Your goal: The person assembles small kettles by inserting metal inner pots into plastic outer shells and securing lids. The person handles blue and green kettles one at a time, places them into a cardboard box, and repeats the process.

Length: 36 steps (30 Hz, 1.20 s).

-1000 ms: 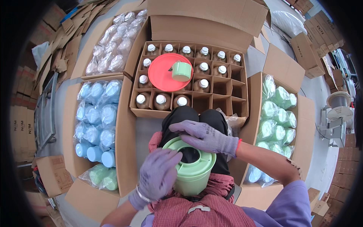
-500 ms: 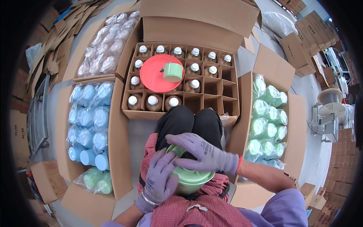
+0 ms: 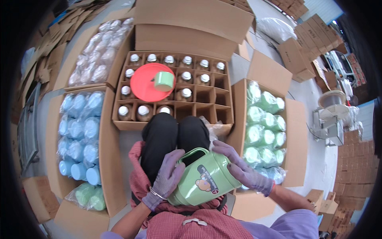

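A light green jug (image 3: pixel 213 177) with a loop handle lies tilted across my lap, its side decorated with a cartoon bear and a dark label. Wrapped against its left side, near the handle, is my gloved left hand (image 3: pixel 169 176). My gloved right hand (image 3: pixel 247 171) grips the jug's right end, with fingers over the rim. Both gloves are purple. Beyond my knees, a red disc (image 3: pixel 145 85) rests on the bottles in a divided carton (image 3: pixel 171 125), and a small green cup (image 3: pixel 164 81) lies on the disc.
White-capped bottles (image 3: pixel 144 112) fill several carton cells. To the left stand boxes of bagged blue containers (image 3: pixel 85 131) and clear-wrapped pieces (image 3: pixel 97 51). A box of bagged green containers (image 3: pixel 264 123) is at the right. A machine with a spool (image 3: pixel 332 107) stands farther right.
The jug has turned from end-up to lying on its side, showing its handle and picture. My right hand has moved from its top to its right end. The whole view has shifted slightly.
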Tool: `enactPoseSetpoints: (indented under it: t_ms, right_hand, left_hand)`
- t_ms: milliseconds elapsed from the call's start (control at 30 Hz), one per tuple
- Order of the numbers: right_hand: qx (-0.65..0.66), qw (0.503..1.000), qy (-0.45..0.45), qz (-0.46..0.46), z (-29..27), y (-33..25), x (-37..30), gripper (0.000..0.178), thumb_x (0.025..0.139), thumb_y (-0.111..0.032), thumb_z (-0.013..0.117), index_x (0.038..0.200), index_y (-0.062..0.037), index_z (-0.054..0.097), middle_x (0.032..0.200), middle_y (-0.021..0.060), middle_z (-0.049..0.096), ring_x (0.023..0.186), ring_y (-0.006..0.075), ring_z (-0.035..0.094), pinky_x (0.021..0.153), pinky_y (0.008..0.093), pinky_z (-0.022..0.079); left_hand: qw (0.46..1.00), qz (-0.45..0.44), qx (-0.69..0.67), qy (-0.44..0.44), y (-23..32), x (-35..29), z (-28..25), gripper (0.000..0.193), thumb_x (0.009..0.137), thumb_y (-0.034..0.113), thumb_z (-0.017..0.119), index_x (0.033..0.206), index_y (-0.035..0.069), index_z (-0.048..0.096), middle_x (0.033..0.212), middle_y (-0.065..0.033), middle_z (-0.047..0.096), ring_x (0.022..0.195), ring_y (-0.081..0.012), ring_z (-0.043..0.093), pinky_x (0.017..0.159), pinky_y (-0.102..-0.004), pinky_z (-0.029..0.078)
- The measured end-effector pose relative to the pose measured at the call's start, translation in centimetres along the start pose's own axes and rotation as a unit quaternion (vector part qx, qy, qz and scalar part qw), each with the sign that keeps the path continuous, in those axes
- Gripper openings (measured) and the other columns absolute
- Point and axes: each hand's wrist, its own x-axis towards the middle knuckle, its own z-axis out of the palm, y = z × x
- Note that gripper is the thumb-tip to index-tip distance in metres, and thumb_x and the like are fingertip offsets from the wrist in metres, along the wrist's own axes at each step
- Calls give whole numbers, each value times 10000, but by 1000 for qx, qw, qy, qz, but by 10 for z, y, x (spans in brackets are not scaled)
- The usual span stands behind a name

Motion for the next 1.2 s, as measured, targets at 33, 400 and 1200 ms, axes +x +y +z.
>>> enactPoseSetpoints:
  t_ms: [33, 400, 1200]
  right_hand:
    - [38, 996, 63, 43, 13, 4, -7, 621, 1054, -354, 406, 1579, -55, 261, 1621, 176, 239, 1536, 316, 180, 1244, 396, 148]
    - [-70, 996, 50, 22, 43, 36, -2, 534, 1061, -252, 340, 1532, -3, 294, 1580, 213, 293, 1487, 365, 261, 1224, 430, 216]
    - [-107, 991, 0, 82, 51, -15, 4, 728, 1002, -333, 493, 1613, -89, 182, 1662, 252, 113, 1552, 408, 76, 1240, 498, 95]
  left_hand:
    - [1000, -6, 29, 5, 0, -7, 13, 438, 974, 104, 600, 1387, -7, 502, 1375, -167, 525, 1243, -289, 544, 1073, -333, 426]
    - [875, -344, -289, -181, -18, 1, -2, 337, 996, 256, 537, 1151, 15, 713, 1015, -50, 717, 900, -119, 662, 817, -271, 526]
    - [822, -447, -299, -187, -40, 5, 6, 349, 986, 253, 490, 1083, -11, 697, 915, -76, 728, 782, -155, 690, 735, -300, 543]
